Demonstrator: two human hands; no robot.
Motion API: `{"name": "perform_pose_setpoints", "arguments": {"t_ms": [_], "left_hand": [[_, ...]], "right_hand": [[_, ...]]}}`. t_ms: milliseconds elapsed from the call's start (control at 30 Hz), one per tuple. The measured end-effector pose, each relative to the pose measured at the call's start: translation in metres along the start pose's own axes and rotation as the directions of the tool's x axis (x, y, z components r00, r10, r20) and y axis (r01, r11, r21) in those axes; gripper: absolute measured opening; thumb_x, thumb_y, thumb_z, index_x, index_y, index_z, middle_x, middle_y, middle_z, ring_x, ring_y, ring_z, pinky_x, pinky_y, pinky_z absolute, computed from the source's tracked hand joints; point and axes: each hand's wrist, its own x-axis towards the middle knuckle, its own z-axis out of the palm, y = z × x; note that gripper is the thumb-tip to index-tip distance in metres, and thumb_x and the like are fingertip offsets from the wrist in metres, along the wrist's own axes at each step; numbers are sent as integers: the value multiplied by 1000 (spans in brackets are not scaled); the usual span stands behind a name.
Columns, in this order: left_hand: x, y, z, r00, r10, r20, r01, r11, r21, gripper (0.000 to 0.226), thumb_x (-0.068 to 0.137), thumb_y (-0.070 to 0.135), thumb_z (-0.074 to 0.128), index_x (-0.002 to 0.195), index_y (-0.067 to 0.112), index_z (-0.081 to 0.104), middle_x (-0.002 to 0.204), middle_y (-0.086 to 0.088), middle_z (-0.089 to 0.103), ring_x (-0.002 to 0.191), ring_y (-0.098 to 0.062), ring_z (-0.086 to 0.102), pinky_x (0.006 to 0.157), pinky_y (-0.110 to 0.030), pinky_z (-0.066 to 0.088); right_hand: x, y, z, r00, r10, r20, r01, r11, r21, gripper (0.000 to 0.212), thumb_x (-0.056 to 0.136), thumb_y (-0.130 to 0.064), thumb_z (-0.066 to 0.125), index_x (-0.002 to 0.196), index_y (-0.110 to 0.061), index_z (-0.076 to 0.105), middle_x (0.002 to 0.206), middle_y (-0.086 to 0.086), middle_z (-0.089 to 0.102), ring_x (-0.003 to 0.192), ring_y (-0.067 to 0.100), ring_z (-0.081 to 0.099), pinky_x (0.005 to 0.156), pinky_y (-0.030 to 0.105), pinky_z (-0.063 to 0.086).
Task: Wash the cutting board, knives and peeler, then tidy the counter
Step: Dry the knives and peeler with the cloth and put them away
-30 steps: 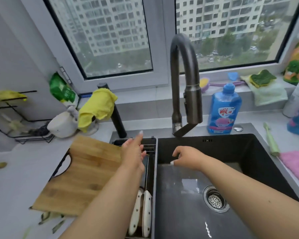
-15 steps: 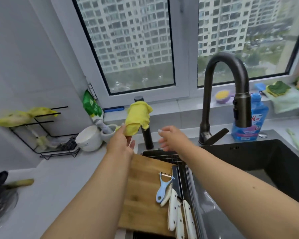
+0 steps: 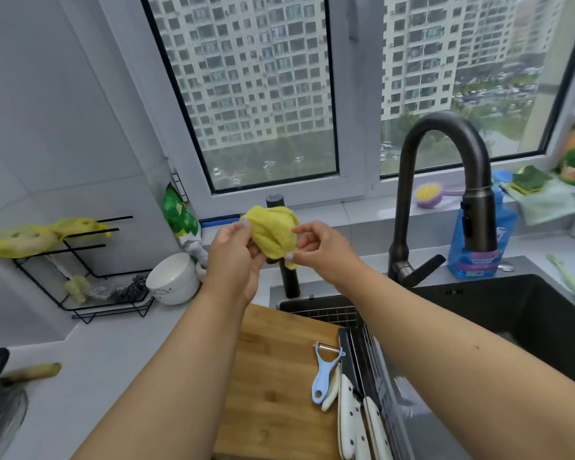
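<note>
I am holding a yellow cloth (image 3: 273, 232) up in front of the window with both hands: my left hand (image 3: 234, 257) is gripping it from the left, fingers clamped on it, and my right hand (image 3: 316, 249) is pinching its right edge. Nearer to me, the board (image 3: 273, 376) is lying on the table (image 3: 97, 370), with the peeler (image 3: 324, 371) and white-handled knives (image 3: 356, 419) resting at its right edge, beside the sink (image 3: 518, 313).

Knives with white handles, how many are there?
3 white handles show, side by side between the cutting board and sink; more may hide below.
</note>
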Motion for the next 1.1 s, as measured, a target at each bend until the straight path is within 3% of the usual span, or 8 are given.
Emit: {"name": "perform_pose_setpoints", "arguments": {"t_ms": [67, 167, 333, 500, 733, 967, 1033, 1100], "left_hand": [[-8, 2, 12, 996, 4, 85, -9, 998, 55, 12, 103, 16, 44, 101, 9, 53, 84, -8, 70, 80, -23, 71, 78, -43, 58], [-14, 1, 28, 986, -8, 165, -25, 980, 197, 12, 102, 20, 45, 100, 11, 53, 87, -9, 71, 82, -25, 71, 75, -42, 59], [-11, -10, 43, 988, 0, 152, -72, 881, 467, 13, 101, 28, 49, 92, 20, 54, 89, -7, 61, 80, -24, 60, 67, -37, 53], [-8, -26, 45, 979, 42, 200, -174, 682, 710, 17, 101, 30, 48, 86, 23, 50, 74, 1, 44, 65, -13, 38, 56, -28, 33], [-6, -40, 47, 963, 1, 271, -232, 518, 823, 21, 96, 35, 55, 93, 14, 59, 76, 0, 50, 65, -12, 42, 56, -25, 35], [-6, -48, 56, 983, -14, 183, -134, 629, 766, 39, 94, 43, 56, 92, 4, 61, 73, -6, 50, 66, -18, 45, 62, -31, 43], [-7, -51, 62, 986, -16, 166, -114, 662, 740, 36, 95, 42, 55, 89, 7, 61, 72, -6, 51, 66, -18, 47, 64, -33, 45], [-8, -55, 67, 987, -13, 162, -113, 665, 739, 31, 95, 42, 56, 83, 13, 59, 66, 0, 51, 60, -14, 46, 60, -31, 44]], "right_hand": [[-6, -3, -8, 1000, -25, 12, 25, 1000, 7, 41, 75, -17, 82, 110, -15, 60, 87, -1, 54, 70, 6, 50, 66, 12, 49], [-17, -6, -32, 999, -27, 45, 27, 1000, 3, 25, 80, -21, 77, 101, -14, 65, 87, 2, 63, 74, 10, 57, 72, 24, 51], [-35, -5, -85, 973, 72, 220, -82, 996, 36, 10, 91, -18, 62, 86, -12, 67, 82, 0, 67, 80, 15, 62, 78, 32, 52], [-35, 1, -112, 986, 156, 63, -137, 963, -234, 24, 94, -39, 56, 85, -21, 69, 85, 3, 66, 79, 15, 60, 77, 33, 49], [-24, 8, -126, 996, 67, -58, -87, 882, -464, 35, 99, -34, 47, 87, -6, 65, 74, 0, 55, 73, 15, 50, 67, 30, 41], [-19, 4, -118, 976, 83, -204, -162, 895, -415, 37, 98, -35, 48, 72, -9, 55, 63, 0, 43, 60, 14, 41, 56, 26, 36], [-17, 3, -109, 956, 209, -205, -259, 930, -261, 36, 96, -33, 52, 64, -16, 48, 63, 1, 46, 61, 19, 48, 66, 32, 49], [-16, 1, -100, 924, 328, -199, -352, 931, -100, 26, 92, -28, 54, 66, -21, 51, 80, 6, 60, 80, 29, 62, 85, 44, 56]]}}
